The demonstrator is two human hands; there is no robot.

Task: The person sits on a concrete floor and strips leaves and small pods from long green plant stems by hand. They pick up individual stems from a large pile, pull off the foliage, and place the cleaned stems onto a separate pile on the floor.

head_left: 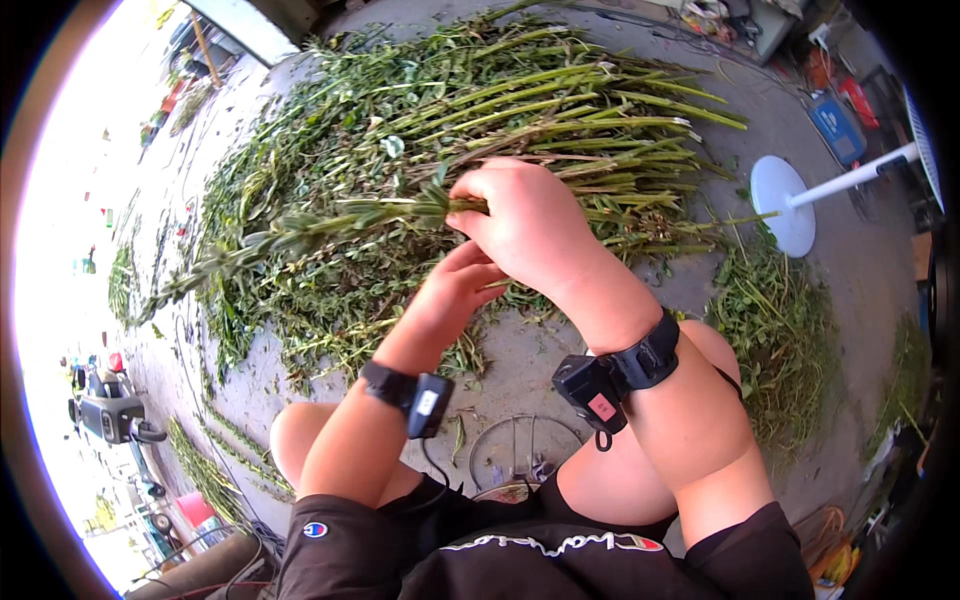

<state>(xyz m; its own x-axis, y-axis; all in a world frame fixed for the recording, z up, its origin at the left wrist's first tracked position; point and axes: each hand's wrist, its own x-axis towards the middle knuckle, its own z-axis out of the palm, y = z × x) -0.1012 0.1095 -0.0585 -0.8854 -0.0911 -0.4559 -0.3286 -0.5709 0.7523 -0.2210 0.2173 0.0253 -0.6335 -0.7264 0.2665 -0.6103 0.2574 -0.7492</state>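
Note:
My right hand (515,215) is closed around a long green plant stalk (350,215), set thickly with pods or leaves, which looks like sesame. Its tip slants down to the left, and its other end passes behind the hand. Just below, my left hand (455,290) has its fingers stretched toward the right hand and appears to hold nothing. Whether the two hands touch is hard to make out. Beneath and beyond them spreads a big heap of cut stalks (560,130), bare stem ends to the right and leafy parts to the left.
More loose greenery (775,335) lies on the concrete floor at right, beside a white fan stand (782,205). A blue box (838,130) stands farther right. Between my knees is a round metal frame (520,440). A scooter (110,415) and more stalks (205,465) are at left.

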